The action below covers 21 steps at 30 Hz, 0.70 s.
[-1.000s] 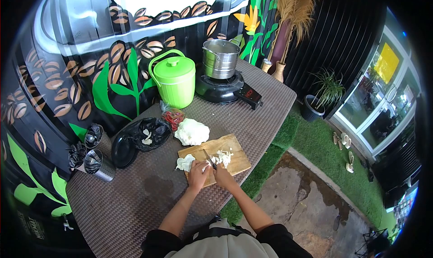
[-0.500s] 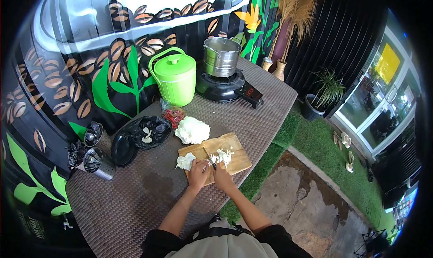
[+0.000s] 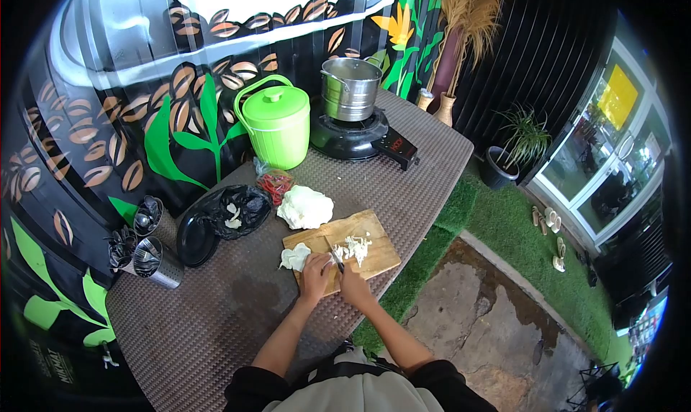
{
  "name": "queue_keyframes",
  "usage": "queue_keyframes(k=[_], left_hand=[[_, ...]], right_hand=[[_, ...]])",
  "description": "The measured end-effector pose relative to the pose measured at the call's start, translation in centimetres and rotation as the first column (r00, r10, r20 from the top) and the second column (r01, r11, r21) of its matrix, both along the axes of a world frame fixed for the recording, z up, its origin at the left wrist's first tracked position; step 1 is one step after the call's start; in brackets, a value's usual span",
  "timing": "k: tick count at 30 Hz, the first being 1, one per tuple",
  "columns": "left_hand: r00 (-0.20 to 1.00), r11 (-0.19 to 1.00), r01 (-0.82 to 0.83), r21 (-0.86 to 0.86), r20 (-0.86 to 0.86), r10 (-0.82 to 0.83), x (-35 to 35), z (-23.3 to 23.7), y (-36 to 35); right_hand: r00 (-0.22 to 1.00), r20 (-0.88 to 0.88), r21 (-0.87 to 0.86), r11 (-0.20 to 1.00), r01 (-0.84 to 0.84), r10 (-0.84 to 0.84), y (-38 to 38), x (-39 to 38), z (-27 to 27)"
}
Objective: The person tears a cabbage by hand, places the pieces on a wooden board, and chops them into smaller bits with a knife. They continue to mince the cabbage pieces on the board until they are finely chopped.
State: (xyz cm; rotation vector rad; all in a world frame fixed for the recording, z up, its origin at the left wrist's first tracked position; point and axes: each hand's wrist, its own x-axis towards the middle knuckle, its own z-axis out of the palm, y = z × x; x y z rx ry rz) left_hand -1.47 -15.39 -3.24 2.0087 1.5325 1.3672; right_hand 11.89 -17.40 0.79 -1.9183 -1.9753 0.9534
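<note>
On the wooden cutting board (image 3: 381,248), my right hand (image 3: 355,285) is closed round the handle of a knife (image 3: 335,259), whose blade points away from me. Close beside it, my left hand (image 3: 314,274) presses down with bent fingers on a pale cabbage leaf (image 3: 295,257) at the board's left side. Shredded cabbage (image 3: 353,249) lies in a small heap just right of the blade. A larger piece of cabbage (image 3: 305,207) rests on the table beyond the board.
Behind the cabbage are a bag of red chillies (image 3: 274,186) and a lidded green bucket (image 3: 276,124). A steel pot (image 3: 350,91) sits on a black portable stove (image 3: 348,137). To the left are a black plastic bag (image 3: 236,210) with scraps and metal cutlery holders (image 3: 160,266).
Both hands stay at nearly the same place on the board, with the knife still beside the left fingers. The whole view has shifted slightly.
</note>
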Motion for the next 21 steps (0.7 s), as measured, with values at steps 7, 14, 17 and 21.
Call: queue_keyframes(k=[7,14,17,21], left_hand=[[0.999,1.000,0.028,0.004,0.047,-0.028,0.0,-1.0,0.4],[0.998,1.000,0.015,-0.015,0.054,-0.015,0.0,0.0,0.1],[0.999,1.000,0.010,-0.023,0.050,-0.008,-0.1,0.1,0.0],[1.000,1.000,-0.009,-0.030,0.020,0.010,-0.1,-0.5,0.2]], right_hand=[[0.994,-0.051,0.017,0.996,-0.092,0.093,1.3,1.9,-0.5],[0.998,0.043,-0.017,0.998,0.052,-0.052,-0.4,-0.2,-1.0],[0.999,0.043,-0.010,1.000,0.016,-0.015,0.6,0.3,-0.1],[0.991,-0.059,-0.038,0.991,-0.125,0.122,1.7,1.6,1.4]])
